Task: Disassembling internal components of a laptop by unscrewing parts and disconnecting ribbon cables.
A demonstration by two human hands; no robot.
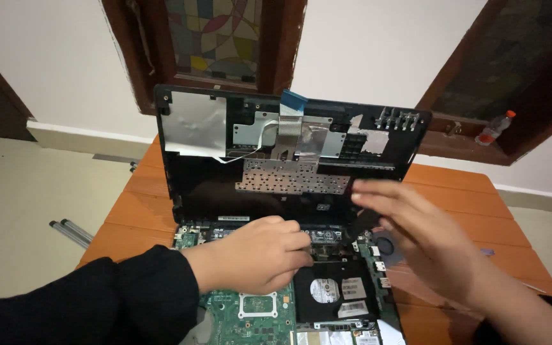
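An opened laptop lies on an orange wooden table [455, 185]. Its upper cover [289, 153] stands tilted up, showing metal shielding, silver foil and a blue-tipped ribbon cable [292, 101]. Below lie the green mainboard [244, 313] and a black hard drive [332, 291]. My left hand [257, 254], in a black sleeve, rests curled on the board near the hinge, fingertips pressed down by the drive's upper edge. My right hand [416, 236] hovers over the right side, fingers spread and blurred, with a dark tool-like object [360, 225] under its thumb; whether it grips this is unclear.
A small cooling fan [388, 246] sits at the laptop's right edge. Two metal rods [71, 231] lie on the floor at left. A plastic bottle with a red cap [494, 129] stands on a window ledge at right. A stained-glass window is behind.
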